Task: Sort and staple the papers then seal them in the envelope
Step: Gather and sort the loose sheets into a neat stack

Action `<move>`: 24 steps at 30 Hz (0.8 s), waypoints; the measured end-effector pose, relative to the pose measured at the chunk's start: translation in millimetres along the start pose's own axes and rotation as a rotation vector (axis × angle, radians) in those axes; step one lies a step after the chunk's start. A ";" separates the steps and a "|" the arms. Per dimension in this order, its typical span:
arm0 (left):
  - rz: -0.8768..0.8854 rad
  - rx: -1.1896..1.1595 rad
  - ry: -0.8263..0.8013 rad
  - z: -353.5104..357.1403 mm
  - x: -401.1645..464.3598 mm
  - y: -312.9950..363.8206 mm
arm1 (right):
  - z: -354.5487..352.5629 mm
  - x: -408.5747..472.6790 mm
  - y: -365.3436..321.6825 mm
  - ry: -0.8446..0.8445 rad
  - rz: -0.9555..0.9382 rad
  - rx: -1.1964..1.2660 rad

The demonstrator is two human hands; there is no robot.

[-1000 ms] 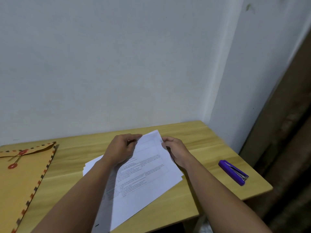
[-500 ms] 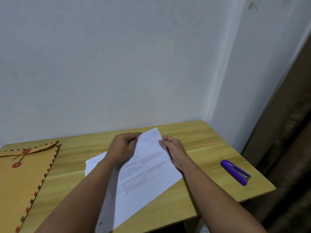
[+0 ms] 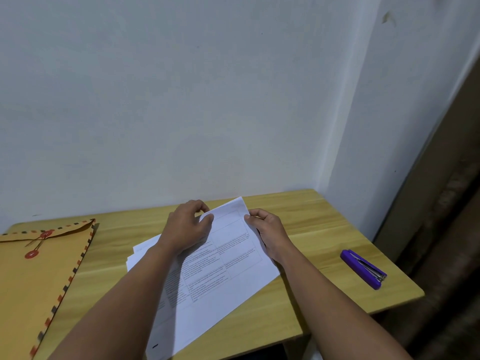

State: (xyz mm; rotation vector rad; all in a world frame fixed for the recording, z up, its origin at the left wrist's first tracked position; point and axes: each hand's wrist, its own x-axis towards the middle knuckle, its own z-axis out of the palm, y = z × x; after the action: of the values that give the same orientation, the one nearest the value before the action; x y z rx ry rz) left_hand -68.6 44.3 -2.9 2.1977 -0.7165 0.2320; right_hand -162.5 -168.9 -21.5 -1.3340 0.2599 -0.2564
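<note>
A stack of white printed papers (image 3: 228, 279) lies slanted across the middle of the wooden table (image 3: 324, 229). My left hand (image 3: 185, 228) grips the stack's far left edge, thumb on top. My right hand (image 3: 267, 229) pinches the far right edge of the top sheets. More sheets (image 3: 141, 252) stick out from under the stack on the left. A brown envelope (image 3: 36, 276) with red string buttons and a striped border lies at the left. A purple stapler (image 3: 363, 268) sits at the right, apart from both hands.
A white wall stands just behind the table, meeting a second wall at the right corner. The table's right and front edges drop off near the stapler. A dark brown surface (image 3: 446, 255) stands right of the table.
Both hands have stayed on the far end of the stack, shifting the sheets only slightly. The stapler and envelope have not moved.
</note>
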 end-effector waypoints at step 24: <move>0.005 0.240 0.089 6.8 -4.8 -7.5 | 18.8 -2.6 44.5 0.027 -0.171 -0.285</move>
State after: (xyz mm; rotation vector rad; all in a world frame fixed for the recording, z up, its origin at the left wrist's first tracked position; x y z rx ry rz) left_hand -68.7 45.2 -14.1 2.3949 -0.6740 0.4350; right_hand -157.2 -141.1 -60.8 -1.6387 0.2102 -0.3926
